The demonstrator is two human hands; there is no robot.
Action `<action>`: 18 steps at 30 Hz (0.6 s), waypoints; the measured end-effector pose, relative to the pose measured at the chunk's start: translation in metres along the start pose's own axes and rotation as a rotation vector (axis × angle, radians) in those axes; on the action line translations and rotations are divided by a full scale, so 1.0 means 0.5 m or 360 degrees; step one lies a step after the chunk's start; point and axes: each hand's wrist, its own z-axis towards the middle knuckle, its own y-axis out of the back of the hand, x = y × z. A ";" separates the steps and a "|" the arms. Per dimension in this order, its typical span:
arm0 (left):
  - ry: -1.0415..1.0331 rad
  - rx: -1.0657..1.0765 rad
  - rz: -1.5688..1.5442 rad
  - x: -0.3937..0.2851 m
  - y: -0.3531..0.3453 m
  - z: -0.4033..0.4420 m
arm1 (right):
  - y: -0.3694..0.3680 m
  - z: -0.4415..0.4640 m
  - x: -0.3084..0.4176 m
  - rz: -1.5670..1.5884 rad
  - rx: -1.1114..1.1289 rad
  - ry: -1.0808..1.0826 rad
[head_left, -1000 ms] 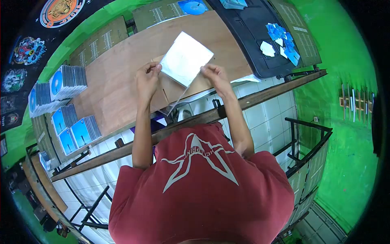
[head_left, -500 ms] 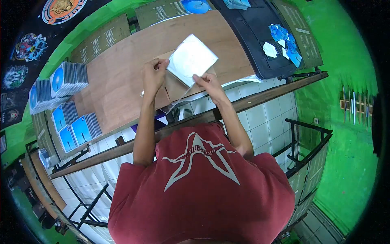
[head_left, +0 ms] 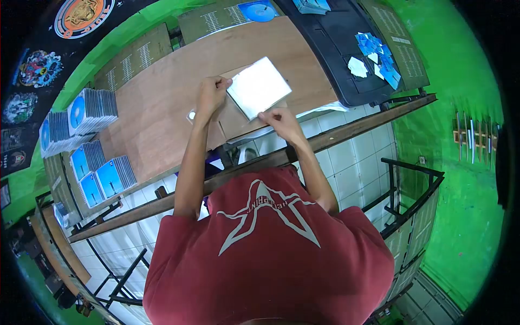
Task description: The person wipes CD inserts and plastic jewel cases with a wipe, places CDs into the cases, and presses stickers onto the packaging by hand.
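Note:
A flat square CD case point(head_left: 260, 86), its white face shining in the light, is held tilted over a piece of brown cardboard point(head_left: 232, 123) on the table. My left hand point(head_left: 211, 97) pinches its left corner between thumb and fingers. At the lower corner, my right hand point(head_left: 283, 124) has its thumb and curled forefinger closed on the edge. Whether clear film covers the case is hard to make out.
Stacks of CD cases point(head_left: 97, 111) with blue covers stand at the table's left end. Blue and white paper scraps point(head_left: 379, 57) lie on a black lid point(head_left: 341, 59) at right. A blue disc sleeve point(head_left: 258, 11) is at the back. A metal rail point(head_left: 346, 130) runs along the front.
The case has come slightly lower and turned its face more to the light. A clear strip of film that hung below my right hand no longer shows.

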 end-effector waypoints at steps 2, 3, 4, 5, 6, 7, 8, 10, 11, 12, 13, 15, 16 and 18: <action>-0.0007 0.0025 0.0199 0.007 -0.005 0.009 | 0.022 -0.003 -0.031 -0.0088 -0.0256 0.0219; -0.0010 0.0027 0.0198 0.017 -0.013 0.014 | 0.025 -0.003 -0.047 -0.0174 -0.0505 0.0434; -0.0083 0.0002 0.0234 0.041 -0.029 0.021 | 0.043 -0.015 -0.003 -0.0314 -0.0516 0.0208; -0.0156 -0.0020 0.0271 0.045 -0.036 0.023 | 0.046 -0.014 0.000 -0.0313 -0.0519 0.0204; -0.0157 -0.0014 0.0271 0.049 -0.041 0.023 | 0.047 -0.012 0.002 -0.0538 -0.0677 0.0368; -0.0263 -0.0018 0.0309 0.042 -0.043 0.020 | 0.048 -0.006 0.002 -0.0763 -0.0834 0.0536; -0.0372 -0.0026 0.0349 0.035 -0.043 0.018 | 0.044 0.004 -0.003 -0.0761 -0.0839 0.0537; -0.0500 -0.0101 0.0471 0.024 -0.045 0.011 | 0.034 0.029 -0.011 -0.0569 -0.0771 0.0741; -0.0623 -0.0176 0.0590 0.021 -0.046 0.007 | 0.035 0.043 -0.008 -0.0566 -0.0772 0.0744; -0.0626 -0.0176 0.0595 0.018 -0.046 0.005 | 0.037 0.059 -0.004 -0.0574 -0.0731 0.0734; -0.0554 -0.0174 0.0536 0.018 -0.048 0.004 | 0.042 0.076 0.007 -0.0584 -0.0692 0.0724; -0.0477 -0.0166 0.0473 0.021 -0.047 -0.002 | 0.060 0.128 0.014 -0.0594 -0.0706 0.0725; -0.0457 -0.0202 0.0365 0.023 -0.040 -0.005 | 0.073 0.168 0.008 -0.0574 -0.0734 0.0727; -0.0419 -0.0236 0.0260 0.024 -0.025 -0.024 | 0.098 0.230 0.003 -0.0552 -0.0746 0.0723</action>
